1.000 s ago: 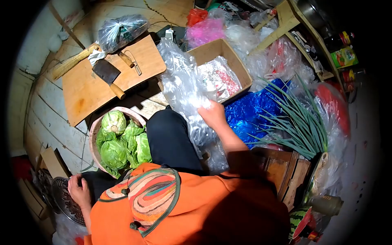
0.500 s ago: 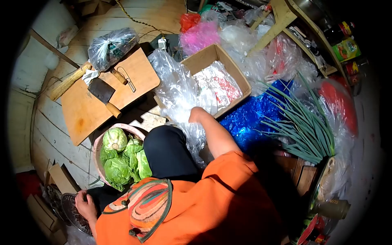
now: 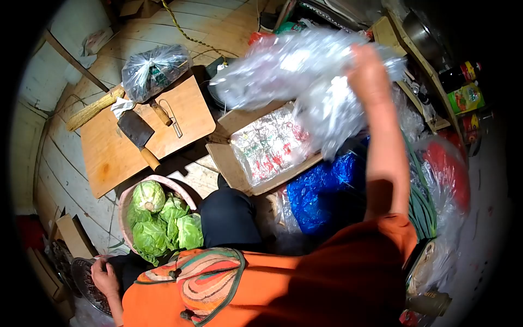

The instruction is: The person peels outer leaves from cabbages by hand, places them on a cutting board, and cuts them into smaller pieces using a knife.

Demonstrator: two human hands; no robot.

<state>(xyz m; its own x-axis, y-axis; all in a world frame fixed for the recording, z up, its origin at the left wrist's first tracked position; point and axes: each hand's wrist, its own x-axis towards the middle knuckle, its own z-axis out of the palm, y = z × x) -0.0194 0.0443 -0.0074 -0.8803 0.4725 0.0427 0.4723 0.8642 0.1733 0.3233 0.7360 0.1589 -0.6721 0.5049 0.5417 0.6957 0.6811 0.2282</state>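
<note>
My right hand (image 3: 366, 73) is closed on a clear plastic bag (image 3: 278, 68), lifted and blurred above a cardboard box (image 3: 231, 168). The bag spreads left from the hand and hangs over the box's right part. Inside the box lies a clear plastic package (image 3: 269, 144) with red and green marks. My left hand (image 3: 105, 277) rests low at the left, beside my knee and at the rim of a metal colander (image 3: 81, 272) with dark bits in it. Its fingers look loosely spread, partly in shadow. Near my knee, a pink basin (image 3: 124, 210) holds green cabbages (image 3: 158, 231).
A low wooden board (image 3: 106, 169) carries a cleaver (image 3: 136, 131), a peeler-like tool (image 3: 174, 122) and a tied plastic bag (image 3: 152, 71). Blue plastic (image 3: 327, 191) lies right of the box. Green onions (image 3: 422, 212) and a wooden rack (image 3: 419, 60) stand farther right.
My right hand has swung up and right from the box's near edge, carrying the clear plastic bag with it. The box has shifted and turned, exposing more of the package. My left hand stays by the colander.
</note>
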